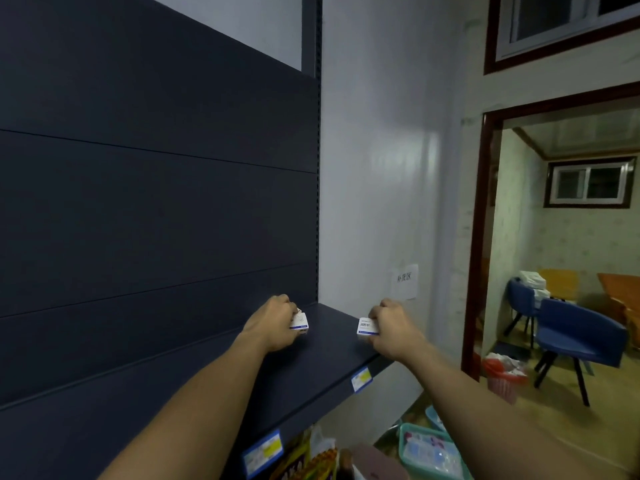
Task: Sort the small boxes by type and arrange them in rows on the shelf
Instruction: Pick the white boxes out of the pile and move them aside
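two small boxes on shelf (325,355), left box (300,321) and right box (367,328) under curled fingers (375,315)

left box (300,321) on shelf (322,368) | right box (367,328) nearer front edge

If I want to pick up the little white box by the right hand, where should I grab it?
Probably by its two short ends, coming down from above. The box lies flat on the shelf near the front edge, so its bottom is out of reach and its top is open. The right hand already grips its right end that way, fingers curled over it.
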A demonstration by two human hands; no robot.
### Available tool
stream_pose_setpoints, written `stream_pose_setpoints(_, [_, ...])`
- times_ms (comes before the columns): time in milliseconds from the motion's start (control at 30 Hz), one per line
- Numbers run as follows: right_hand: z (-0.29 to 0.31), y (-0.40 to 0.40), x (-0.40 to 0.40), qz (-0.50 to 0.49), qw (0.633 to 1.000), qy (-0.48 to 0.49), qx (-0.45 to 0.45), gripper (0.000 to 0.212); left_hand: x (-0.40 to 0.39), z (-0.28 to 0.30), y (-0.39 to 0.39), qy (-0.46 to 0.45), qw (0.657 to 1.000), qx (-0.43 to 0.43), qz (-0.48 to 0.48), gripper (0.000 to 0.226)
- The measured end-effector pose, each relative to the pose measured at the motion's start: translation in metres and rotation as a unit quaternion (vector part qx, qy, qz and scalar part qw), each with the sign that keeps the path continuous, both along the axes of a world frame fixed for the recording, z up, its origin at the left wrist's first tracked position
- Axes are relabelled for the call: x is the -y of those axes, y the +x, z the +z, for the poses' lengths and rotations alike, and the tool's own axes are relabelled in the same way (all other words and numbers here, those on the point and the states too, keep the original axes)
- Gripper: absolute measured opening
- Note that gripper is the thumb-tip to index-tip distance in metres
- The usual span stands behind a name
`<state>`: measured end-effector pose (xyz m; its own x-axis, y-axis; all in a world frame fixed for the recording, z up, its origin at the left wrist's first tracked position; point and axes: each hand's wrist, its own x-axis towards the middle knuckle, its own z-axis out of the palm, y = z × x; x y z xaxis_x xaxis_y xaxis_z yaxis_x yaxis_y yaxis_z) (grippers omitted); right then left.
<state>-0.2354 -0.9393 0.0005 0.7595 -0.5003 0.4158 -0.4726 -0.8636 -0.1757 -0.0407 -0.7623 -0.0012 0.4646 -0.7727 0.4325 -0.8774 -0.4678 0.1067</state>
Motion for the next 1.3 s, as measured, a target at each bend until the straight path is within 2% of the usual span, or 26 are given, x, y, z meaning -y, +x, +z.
stream_pose_setpoints(300, [-0.019, 0.064, 0.038, 0.042, 0.999, 0.016, 0.012, 0.050, 0.025, -0.013, 0.052, 0.026, 0.999, -0.004, 0.041, 0.045])
stream_pose_setpoints(700, [-0.033, 0.151, 0.079, 0.147, 0.989, 0.022, 0.008, 0.045, 0.053, -0.037, 0.090, 0.026, 0.992, -0.008, 0.121, 0.044])
stream_pose_setpoints(1000, [-0.047, 0.205, 0.113, 0.260, 0.965, 0.018, 0.014, 0.044, 0.077, -0.062, 0.098, -0.021, 0.986, -0.025, 0.161, 0.042])
stream_pose_setpoints(1300, [-0.077, 0.236, 0.123, 0.352, 0.934, 0.022, 0.056, 0.045, 0.093, -0.089, 0.097, -0.071, 0.980, 0.008, 0.185, 0.044])
